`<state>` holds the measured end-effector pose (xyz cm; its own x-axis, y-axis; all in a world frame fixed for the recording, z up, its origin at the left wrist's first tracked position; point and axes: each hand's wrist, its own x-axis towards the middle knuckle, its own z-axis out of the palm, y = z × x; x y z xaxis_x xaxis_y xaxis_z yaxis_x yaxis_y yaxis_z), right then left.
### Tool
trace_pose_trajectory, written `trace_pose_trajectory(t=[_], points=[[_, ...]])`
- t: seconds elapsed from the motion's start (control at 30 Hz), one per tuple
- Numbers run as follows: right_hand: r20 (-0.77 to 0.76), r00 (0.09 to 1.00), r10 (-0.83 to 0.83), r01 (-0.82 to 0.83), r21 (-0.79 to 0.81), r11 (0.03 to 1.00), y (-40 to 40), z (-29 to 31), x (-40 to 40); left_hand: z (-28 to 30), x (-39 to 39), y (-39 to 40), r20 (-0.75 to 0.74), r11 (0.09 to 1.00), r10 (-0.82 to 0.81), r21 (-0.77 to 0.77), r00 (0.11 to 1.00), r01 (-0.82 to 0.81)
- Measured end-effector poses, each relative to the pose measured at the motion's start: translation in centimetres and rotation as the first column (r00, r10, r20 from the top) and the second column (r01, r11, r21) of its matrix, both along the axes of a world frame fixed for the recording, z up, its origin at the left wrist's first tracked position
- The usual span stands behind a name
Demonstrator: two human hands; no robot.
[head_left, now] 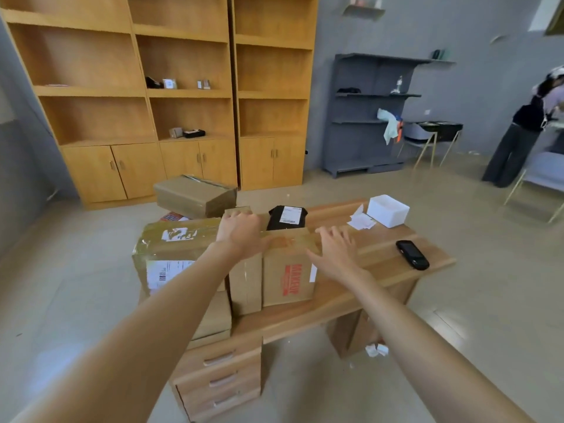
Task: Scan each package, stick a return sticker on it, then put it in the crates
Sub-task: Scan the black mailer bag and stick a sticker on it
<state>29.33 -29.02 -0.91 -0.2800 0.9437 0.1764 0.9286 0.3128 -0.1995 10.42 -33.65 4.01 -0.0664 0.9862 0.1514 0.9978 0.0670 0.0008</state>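
Brown cardboard package with red print (288, 277) stands mid-frame on the wooden tabletop (384, 254). Left hand (241, 233) reaches over its far top edge, fingers hidden. Right hand (338, 253) hovers with fingers spread; contact unclear. Black handheld scanner (412, 254) lies right.

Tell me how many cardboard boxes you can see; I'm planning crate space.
4. A red-printed box and a narrow box stand on the desk, a large box sits at its left end, and one box lies behind. Others may be hidden.
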Motion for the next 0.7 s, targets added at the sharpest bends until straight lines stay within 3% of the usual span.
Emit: trace_pose_trajectory(t=[0.7], points=[[-0.002, 1.000, 0.025, -0.025, -0.097, 0.995, 27.6, -2.0, 2.7, -3.8, 1.2, 30.9, 0.076, 0.999, 0.024, -0.035, 0.997, -0.021]])
